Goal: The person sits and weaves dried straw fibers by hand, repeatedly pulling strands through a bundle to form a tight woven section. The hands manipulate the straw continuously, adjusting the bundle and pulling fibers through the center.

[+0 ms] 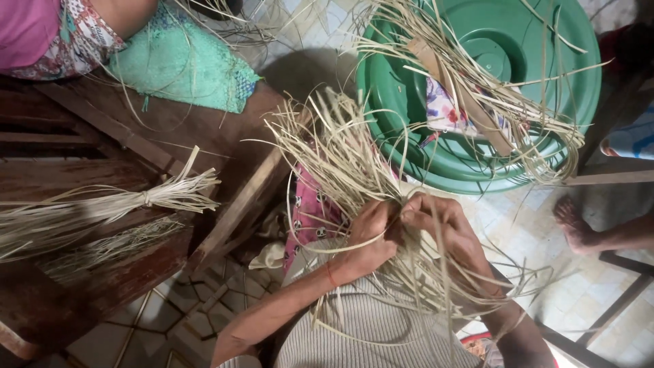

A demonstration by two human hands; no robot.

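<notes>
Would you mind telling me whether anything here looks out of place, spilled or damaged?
Nothing looks damaged or spilled. Both hands, left hand and right hand, grip a splayed bunch of pale straw strips. More loose strips lie tangled across the green plastic basin, and a tied bundle lies on the wooden bench.

thing: bunch of pale, thin, flat dried straw strips (340, 157) | state: loose, tangled, uneven lengths | pose: gathered at one pinch point, fanning to 11–12 o'clock, other ends trailing to 5 o'clock | place: frame centre, over the lap
</notes>
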